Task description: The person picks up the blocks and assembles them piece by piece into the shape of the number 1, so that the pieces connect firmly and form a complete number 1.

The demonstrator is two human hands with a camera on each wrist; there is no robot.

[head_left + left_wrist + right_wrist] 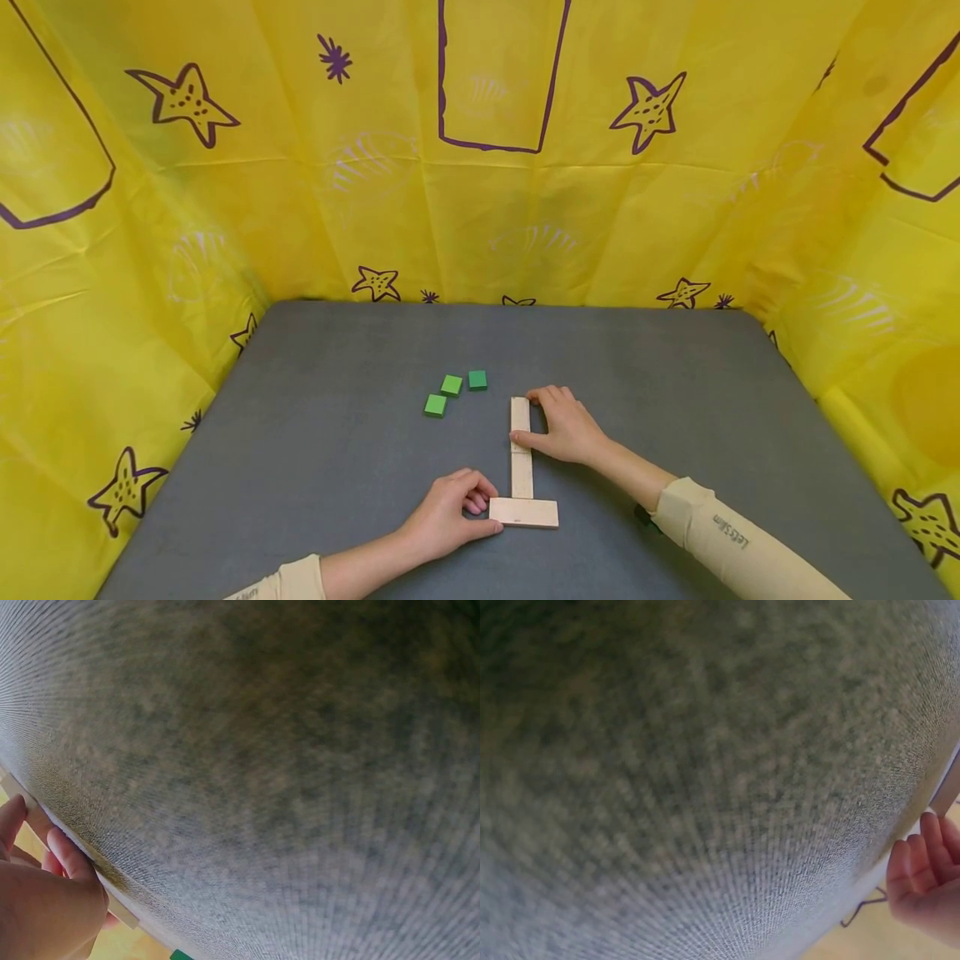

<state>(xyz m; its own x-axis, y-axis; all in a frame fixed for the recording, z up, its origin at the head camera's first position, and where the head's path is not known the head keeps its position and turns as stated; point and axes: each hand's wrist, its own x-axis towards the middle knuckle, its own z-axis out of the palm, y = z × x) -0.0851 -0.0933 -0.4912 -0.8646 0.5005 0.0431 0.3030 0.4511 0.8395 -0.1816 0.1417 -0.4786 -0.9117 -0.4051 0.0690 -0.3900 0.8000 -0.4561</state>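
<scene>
Three pale wooden blocks form an upside-down T in the head view. The crosswise wooden block (528, 513) lies nearest the person, and my left hand (448, 518) pinches its left end between thumb and fingers. Beyond it a lower lengthwise block (522, 477) stretches away from its middle. The upper lengthwise block (520, 418) continues that line, end to end. My right hand (567, 429) holds this upper block, thumb across it near the joint and fingertips at its far right corner. In the left wrist view, fingers (71, 855) touch a wooden strip; the right wrist view shows curled fingers (922, 855).
Two light green square pieces (435, 406) and a darker green square (477, 381) lie left of the upper block. A dark object (645, 517) is partly hidden by the right forearm. Yellow patterned cloth (480, 225) surrounds the grey table (337, 467).
</scene>
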